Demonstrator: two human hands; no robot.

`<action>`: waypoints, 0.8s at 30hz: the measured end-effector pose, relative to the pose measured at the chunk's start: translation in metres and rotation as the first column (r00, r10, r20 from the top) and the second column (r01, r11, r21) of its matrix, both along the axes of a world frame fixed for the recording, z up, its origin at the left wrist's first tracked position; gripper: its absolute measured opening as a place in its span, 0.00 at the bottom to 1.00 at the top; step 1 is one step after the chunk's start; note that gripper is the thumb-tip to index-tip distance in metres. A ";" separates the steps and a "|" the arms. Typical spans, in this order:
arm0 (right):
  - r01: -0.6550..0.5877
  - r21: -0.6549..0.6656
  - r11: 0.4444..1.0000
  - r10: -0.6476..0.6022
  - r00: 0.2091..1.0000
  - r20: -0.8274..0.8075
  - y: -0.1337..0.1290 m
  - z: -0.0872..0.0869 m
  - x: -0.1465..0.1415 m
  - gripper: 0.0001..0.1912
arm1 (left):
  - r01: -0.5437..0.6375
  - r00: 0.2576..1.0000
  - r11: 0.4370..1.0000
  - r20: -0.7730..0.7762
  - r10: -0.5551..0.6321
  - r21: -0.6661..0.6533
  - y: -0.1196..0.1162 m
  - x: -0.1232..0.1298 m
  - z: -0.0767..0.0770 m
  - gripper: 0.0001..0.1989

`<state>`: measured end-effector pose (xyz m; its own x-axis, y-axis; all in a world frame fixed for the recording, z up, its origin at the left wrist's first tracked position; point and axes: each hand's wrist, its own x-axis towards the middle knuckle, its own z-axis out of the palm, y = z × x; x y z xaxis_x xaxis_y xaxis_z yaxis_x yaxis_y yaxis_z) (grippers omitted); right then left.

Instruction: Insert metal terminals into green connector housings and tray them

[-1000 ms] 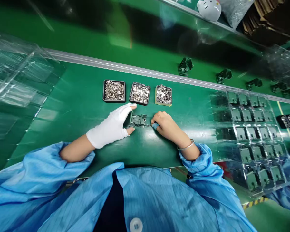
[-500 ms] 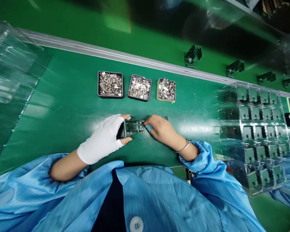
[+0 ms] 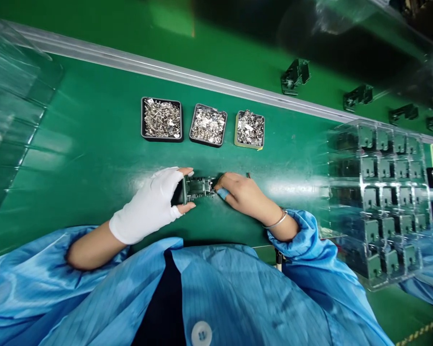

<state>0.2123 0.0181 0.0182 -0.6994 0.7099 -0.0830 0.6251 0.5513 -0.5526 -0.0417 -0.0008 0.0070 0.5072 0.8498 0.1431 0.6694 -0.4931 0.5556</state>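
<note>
My left hand (image 3: 153, 204), in a white glove with bare fingertips, grips a dark green housing (image 3: 199, 188) by its left end, thumb and fingers on opposite sides. My right hand (image 3: 242, 192) is closed at the housing's right end, with blue tape on a finger. What its fingertips pinch, if anything, is too small to make out. Beyond my hands stand three small trays of shiny metal parts: a left tray (image 3: 143, 120), a middle tray (image 3: 192, 126) and a right tray (image 3: 236, 132).
At the right a clear plastic tray (image 3: 361, 192) holds rows of green housings. Several more housings (image 3: 295, 77) stand beyond the metal rail (image 3: 159, 67). Clear plastic trays (image 3: 18, 91) lie at the left. A person's blue sleeve (image 3: 427, 283) shows at the right edge.
The view has shifted slightly. Both hands stay at the housing in nearly the same pose, and the right fingers have moved very little.
</note>
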 end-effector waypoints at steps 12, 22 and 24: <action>0.034 -0.035 0.999 -0.033 0.999 0.024 -0.002 0.004 -0.001 0.13 | -0.010 1.000 1.000 -0.013 0.010 -0.004 0.000 -0.002 0.000 0.27; 0.214 -0.211 0.954 -0.286 0.861 -0.421 0.000 0.009 -0.009 0.08 | -0.031 0.976 0.999 0.217 0.028 0.013 -0.001 0.002 0.009 0.26; 0.228 -0.120 0.966 -0.258 0.875 -0.410 -0.006 0.015 -0.014 0.07 | -0.020 0.975 0.999 0.220 0.013 0.030 -0.001 0.002 0.008 0.33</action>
<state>0.1978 0.0118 0.0327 -0.4855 0.8650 0.1266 0.4365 0.3653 -0.8222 -0.0393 -0.0015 0.0155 0.4462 0.8511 0.2765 0.5410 -0.5027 0.6743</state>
